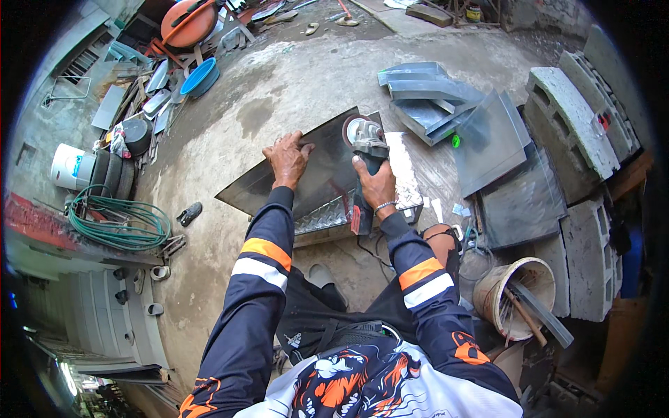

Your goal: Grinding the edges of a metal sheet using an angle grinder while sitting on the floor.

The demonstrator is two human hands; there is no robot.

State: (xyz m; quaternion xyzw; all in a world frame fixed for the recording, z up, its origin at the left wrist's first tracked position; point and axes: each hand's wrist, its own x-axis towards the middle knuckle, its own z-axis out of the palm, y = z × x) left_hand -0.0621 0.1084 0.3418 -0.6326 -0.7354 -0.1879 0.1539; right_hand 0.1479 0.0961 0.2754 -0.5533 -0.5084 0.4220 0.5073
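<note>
A dark flat metal sheet [324, 157] lies slantwise in front of me on a shiny tread-plate surface [403, 167]. My left hand [287, 161] rests on the sheet's left half, its fingers bent at the far edge and closed on it. My right hand [378, 187] is wrapped round the body of an angle grinder [371, 145]. The grinder's round disc is at the sheet's far right corner; whether it touches the metal I cannot tell. Its cord [373, 256] hangs below my right hand.
Bent sheet-metal pieces [428, 94] and flat sheets [491, 150] lie to the right, beside concrete blocks [568, 118]. A bucket of tools [491, 296] stands near my right knee. At left are a coiled green hose [125, 233], tyres [115, 174] and a blue basin [200, 78].
</note>
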